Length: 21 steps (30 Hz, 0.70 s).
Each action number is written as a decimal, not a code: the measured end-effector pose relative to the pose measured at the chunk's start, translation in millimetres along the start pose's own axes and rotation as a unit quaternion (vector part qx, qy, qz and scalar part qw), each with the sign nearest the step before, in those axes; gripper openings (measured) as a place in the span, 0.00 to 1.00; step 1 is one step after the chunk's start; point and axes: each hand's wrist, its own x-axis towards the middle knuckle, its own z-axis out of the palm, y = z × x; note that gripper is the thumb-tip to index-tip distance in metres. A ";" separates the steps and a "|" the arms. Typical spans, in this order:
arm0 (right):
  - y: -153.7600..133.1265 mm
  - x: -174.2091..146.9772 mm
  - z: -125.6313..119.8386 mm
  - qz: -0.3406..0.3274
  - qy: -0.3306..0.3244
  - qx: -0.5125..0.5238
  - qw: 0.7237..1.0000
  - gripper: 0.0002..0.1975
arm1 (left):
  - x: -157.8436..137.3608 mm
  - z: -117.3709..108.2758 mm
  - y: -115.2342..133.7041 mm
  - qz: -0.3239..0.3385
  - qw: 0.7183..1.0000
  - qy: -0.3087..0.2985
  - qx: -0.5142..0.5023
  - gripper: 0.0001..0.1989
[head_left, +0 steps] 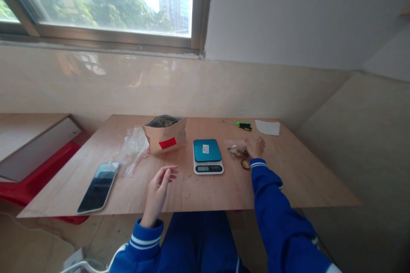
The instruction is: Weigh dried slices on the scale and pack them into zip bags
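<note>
The clear bag (236,151) lies on the desk (205,196) just right of the blue-topped scale (207,156), with dark brown, irregular pieces bunched inside (a curled brown piece (242,165) sits just below it). The right hand (256,148) is at the bag's right end; I cannot tell whether its grip is closed on the plastic or merely touching. The left hand (160,183) has a loose grip, fingers half curled and holding nothing. Left of the scale stands an open brown pouch (167,138); a window (112,0) lights the tiled wall (224,94).
</note>
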 end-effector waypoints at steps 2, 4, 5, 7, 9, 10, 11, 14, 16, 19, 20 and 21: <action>8.3 -13.4 -7.5 -0.011 0.048 -0.041 0.998 0.11 | 3.3 -5.5 -0.4 0.016 0.999 0.028 0.027 0.20; 17.8 -33.4 -14.3 -0.023 0.048 -0.063 0.997 0.08 | 8.5 -9.9 1.8 0.049 0.994 0.065 0.073 0.19; 22.5 -44.7 -16.8 -0.034 0.028 -0.070 0.997 0.07 | 12.1 -11.2 4.2 0.075 0.988 0.088 0.101 0.18; 30.7 -66.5 -19.8 -0.054 -0.021 -0.077 0.995 0.06 | 21.3 -11.4 11.9 0.142 0.968 0.130 0.161 0.16; 35.7 -82.1 -21.5 -0.069 -0.059 -0.078 0.993 0.06 | 33.6 -9.8 21.7 0.206 0.940 0.167 0.214 0.17; 36.5 -86.5 -22.3 -0.075 -0.072 -0.077 0.992 0.06 | 40.6 -9.0 26.7 0.228 0.927 0.181 0.238 0.18; 35.9 -88.4 -22.9 -0.081 -0.083 -0.073 0.991 0.05 | 48.0 -8.6 31.2 0.243 0.914 0.193 0.262 0.20; 24.6 -82.4 -20.8 -0.094 -0.119 -0.050 0.987 0.05 | 70.7 -10.8 39.6 0.266 0.885 0.205 0.324 0.24; 8.9 -73.0 -11.8 -0.101 -0.144 -0.026 0.984 0.08 | 83.8 -14.5 40.6 0.277 0.876 0.199 0.342 0.25; -22.7 -58.9 17.8 -0.116 -0.182 0.011 0.976 0.13 | 96.8 -19.2 38.3 0.274 0.876 0.192 0.348 0.25; -33.5 -55.1 30.9 -0.121 -0.195 0.022 0.973 0.14 | 99.0 -20.0 37.5 0.271 0.878 0.189 0.347 0.24; -43.6 -52.0 44.7 -0.125 -0.209 0.030 0.969 0.14 | 100.0 -20.4 37.0 0.268 0.880 0.186 0.345 0.23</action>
